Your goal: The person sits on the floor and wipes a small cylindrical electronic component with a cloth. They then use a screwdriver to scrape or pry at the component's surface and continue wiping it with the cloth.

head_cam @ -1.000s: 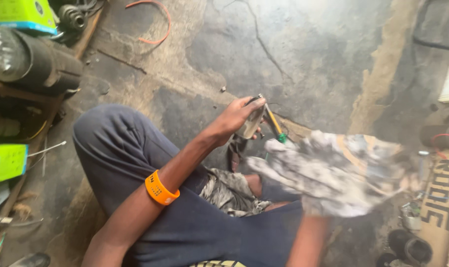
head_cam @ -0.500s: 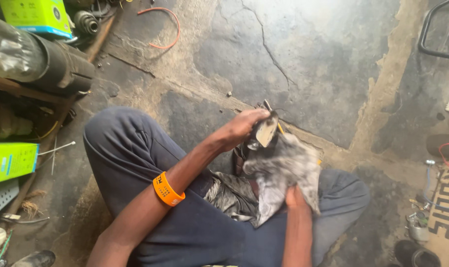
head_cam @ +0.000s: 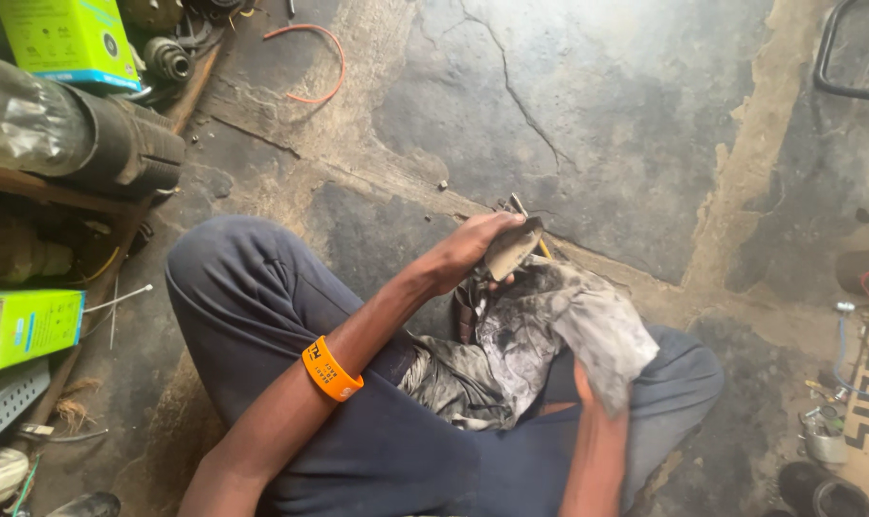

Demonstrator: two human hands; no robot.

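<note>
A bright green rectangular cardboard box with a blue lower edge (head_cam: 69, 40) is seen at the top left, above the rolled dark rubber tube (head_cam: 90, 144); a second green rectangular carton (head_cam: 23, 327) lies below that tube, at the left edge, with a pale grey ribbed panel (head_cam: 9, 414) under it. A tan sign board with dark lettering (head_cam: 867, 383) is partly seen far to the right of the tube, at the lower right edge. The left hand (head_cam: 473, 247) is closed around a small flat grey metal part (head_cam: 511, 251), held over the lap against the soiled grey-white cloth (head_cam: 559, 325). The right hand (head_cam: 588, 383) is almost wholly covered by that cloth, which is gathered around it; how tightly it is gripped cannot be told. An orange band (head_cam: 331, 370) is worn on the left wrist. Against the frame half a second earlier, the cloth is seen spread wider across the lap, and the view has dipped slightly, bringing the upper green box lower into the picture.
</note>
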